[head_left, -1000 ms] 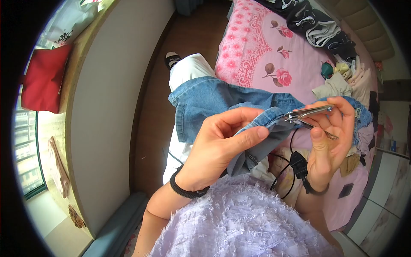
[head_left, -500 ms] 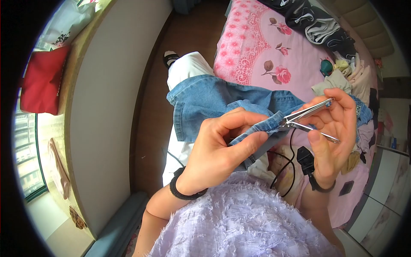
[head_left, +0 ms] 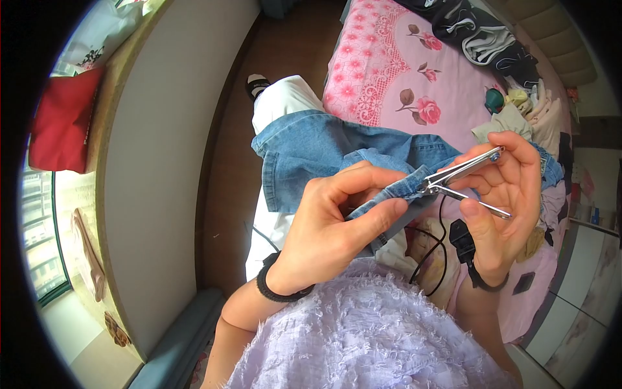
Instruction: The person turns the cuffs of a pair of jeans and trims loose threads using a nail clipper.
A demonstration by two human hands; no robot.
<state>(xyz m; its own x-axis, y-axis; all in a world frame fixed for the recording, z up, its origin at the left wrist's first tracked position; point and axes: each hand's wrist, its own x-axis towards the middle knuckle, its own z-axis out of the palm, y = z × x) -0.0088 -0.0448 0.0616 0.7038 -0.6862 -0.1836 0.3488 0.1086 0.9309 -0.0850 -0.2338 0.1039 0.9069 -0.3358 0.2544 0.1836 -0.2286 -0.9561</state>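
Note:
Blue denim clothing (head_left: 317, 139) lies across my lap. My left hand (head_left: 340, 220) pinches a folded, seamed edge of it between thumb and fingers. A silver nail clipper (head_left: 463, 170) is in my right hand (head_left: 505, 201), its lever swung out from its body. The clipper's jaws meet the tip of the denim edge, just past my left fingertips. My right fingers curl round the far end of the clipper, with the thumb against the lever. Whether the jaws have bitten into a thread is too small to tell.
A bed with a pink floral sheet (head_left: 369, 71) stands ahead and right. Dark clothes (head_left: 453, 32) and a heap of lighter clothes (head_left: 518, 120) lie on it. A black cable (head_left: 442, 240) runs by my right wrist. At left, a windowsill holds a red bag (head_left: 65, 123).
The clipper's lever sits slightly lower and my right thumb has shifted a little to the left. The left hand's pinch on the denim stays the same.

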